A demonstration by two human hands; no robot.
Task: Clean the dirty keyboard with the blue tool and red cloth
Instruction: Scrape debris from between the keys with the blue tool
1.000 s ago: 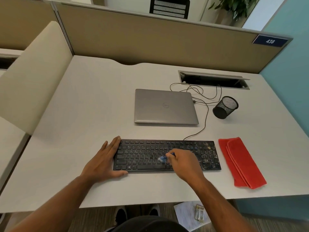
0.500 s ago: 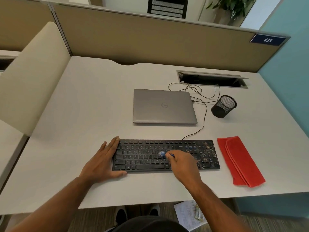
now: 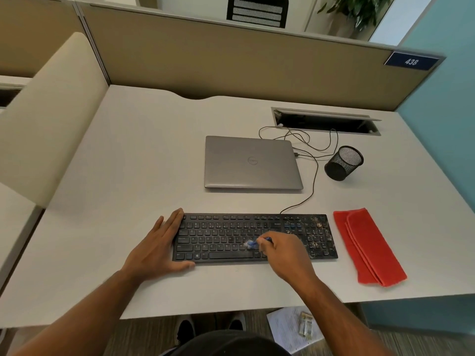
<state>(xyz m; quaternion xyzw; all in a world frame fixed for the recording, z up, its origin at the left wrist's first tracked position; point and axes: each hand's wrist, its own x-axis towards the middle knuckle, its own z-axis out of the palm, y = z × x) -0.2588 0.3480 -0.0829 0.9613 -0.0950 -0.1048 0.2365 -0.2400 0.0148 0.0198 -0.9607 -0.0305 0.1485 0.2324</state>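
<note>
Black keyboard flat on desk, near front edge; pale grime on right-hand keys. Right hand closed around blue tool, pale tip on keys just right of centre. Left hand spread wide, flat against keyboard's left end. Red cloth folded, just right of keyboard, untouched. Closed laptop behind.

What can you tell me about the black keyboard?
The keyboard is long, flat and black, probably plastic, lying near the desk's front edge. Pale crumbs and dust speckle its right end. A thin black cable leaves its back edge. The left hand steadies its left end; the right hand brushes the middle keys with a blue tool.
</note>
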